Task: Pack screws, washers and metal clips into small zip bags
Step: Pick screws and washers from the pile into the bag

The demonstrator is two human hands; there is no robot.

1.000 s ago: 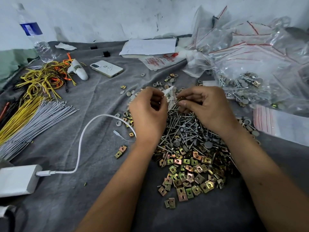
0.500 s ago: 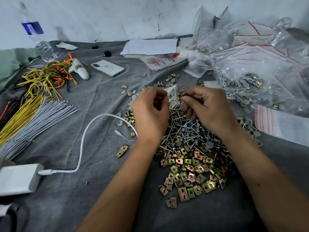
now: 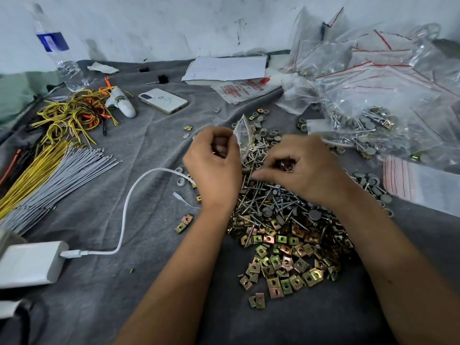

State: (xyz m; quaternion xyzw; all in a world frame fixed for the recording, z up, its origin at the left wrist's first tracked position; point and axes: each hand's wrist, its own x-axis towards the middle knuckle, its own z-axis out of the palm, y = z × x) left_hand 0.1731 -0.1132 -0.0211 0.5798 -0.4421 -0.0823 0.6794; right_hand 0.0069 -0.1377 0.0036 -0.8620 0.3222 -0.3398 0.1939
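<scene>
Now zip bag (image 3: 243, 131) in left grip (image 3: 214, 165)

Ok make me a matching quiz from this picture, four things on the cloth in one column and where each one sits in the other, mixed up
Things:
1. water bottle
2. phone
3. metal clips
4. small zip bag

Places:
A. pinched in the left hand
B. piled nearest the person, between the forearms
C. standing at the far left by the wall
D. lying flat beside the tangled yellow wires

Pairs: 1-C, 2-D, 3-B, 4-A
</scene>
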